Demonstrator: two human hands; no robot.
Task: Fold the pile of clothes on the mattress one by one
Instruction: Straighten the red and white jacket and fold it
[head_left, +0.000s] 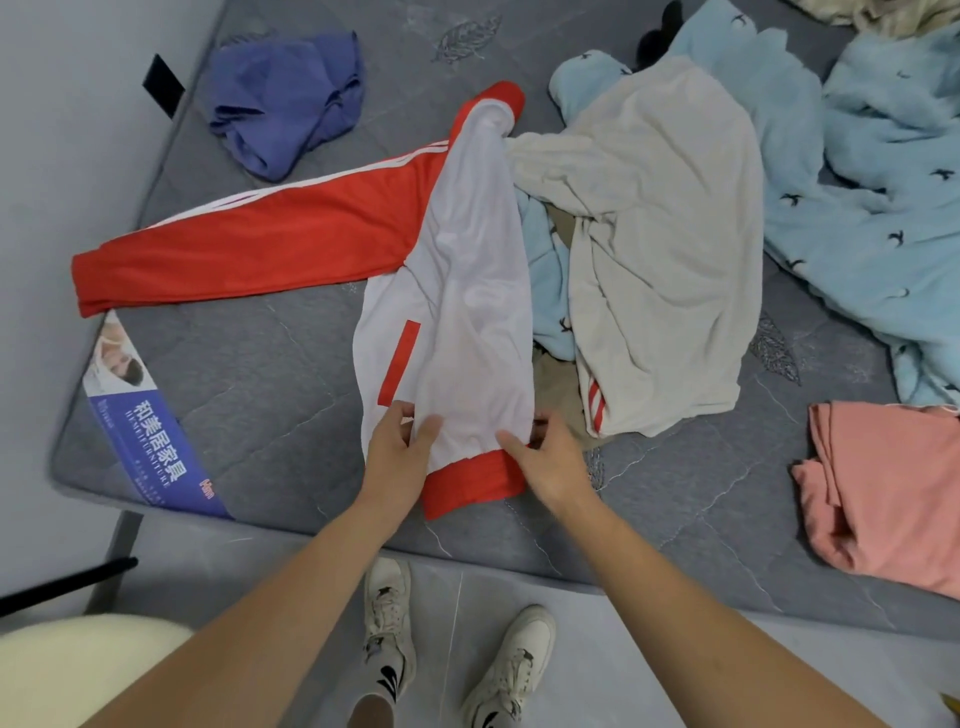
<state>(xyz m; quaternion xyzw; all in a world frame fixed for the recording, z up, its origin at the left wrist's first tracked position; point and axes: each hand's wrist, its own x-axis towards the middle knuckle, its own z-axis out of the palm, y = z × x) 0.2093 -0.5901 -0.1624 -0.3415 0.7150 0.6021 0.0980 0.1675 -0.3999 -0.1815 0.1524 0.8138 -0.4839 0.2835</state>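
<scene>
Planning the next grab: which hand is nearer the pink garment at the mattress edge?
Right. The right hand pinches the jacket hem on the side toward the pink garment; the left hand holds the hem farther away.

jacket (457, 291) red-white, striped sleeve | mattress (270, 374) grey | blanket (872, 208) light blue

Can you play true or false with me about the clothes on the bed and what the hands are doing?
1. Both hands hold the red and white jacket at its bottom edge. True: left hand, right hand.
2. The jacket's red sleeve sticks out to the left. True.
3. The pink garment lies under the jacket. False: it lies apart, at the mattress's right side.
4. The purple garment is neatly folded. False: it is crumpled.
</scene>
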